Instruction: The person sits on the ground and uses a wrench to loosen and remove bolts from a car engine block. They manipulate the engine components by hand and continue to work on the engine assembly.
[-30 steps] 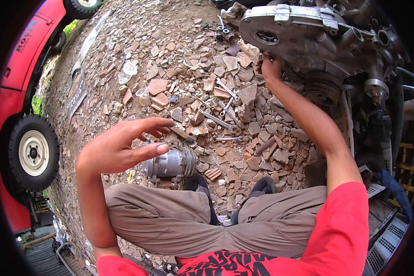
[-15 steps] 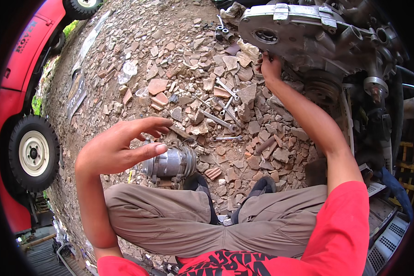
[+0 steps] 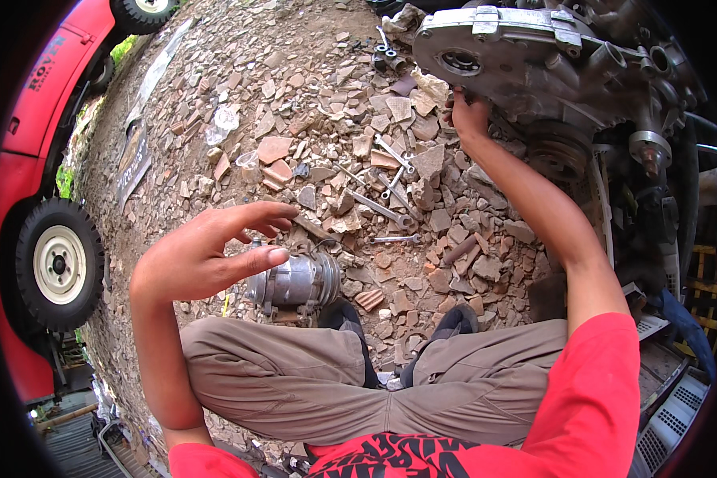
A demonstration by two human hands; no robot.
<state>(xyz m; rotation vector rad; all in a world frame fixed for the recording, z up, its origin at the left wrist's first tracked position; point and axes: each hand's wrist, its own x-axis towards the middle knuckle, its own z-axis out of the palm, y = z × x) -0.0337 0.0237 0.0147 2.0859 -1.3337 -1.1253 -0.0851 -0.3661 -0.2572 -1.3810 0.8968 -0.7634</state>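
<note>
My left hand is raised with fingers spread and thumb apart, and nothing is in it. Below it, partly covered by the thumb, a silver compressor with a grooved pulley lies on the rubble by my left foot. My right arm reaches forward to a large grey metal engine at the far right. There my right hand is closed, fingers curled up against the lower edge of the engine's front cover. Whatever those fingers hold is hidden. Several wrenches lie on the ground between the hands.
Broken tile and stone cover the ground. More wrenches lie beside the engine. A belt pulley sits low on the engine. At the left stands a red vehicle. White perforated crates are at the lower right.
My right hand shifts very slightly at the engine's lower edge. My left hand stays spread above the compressor.
</note>
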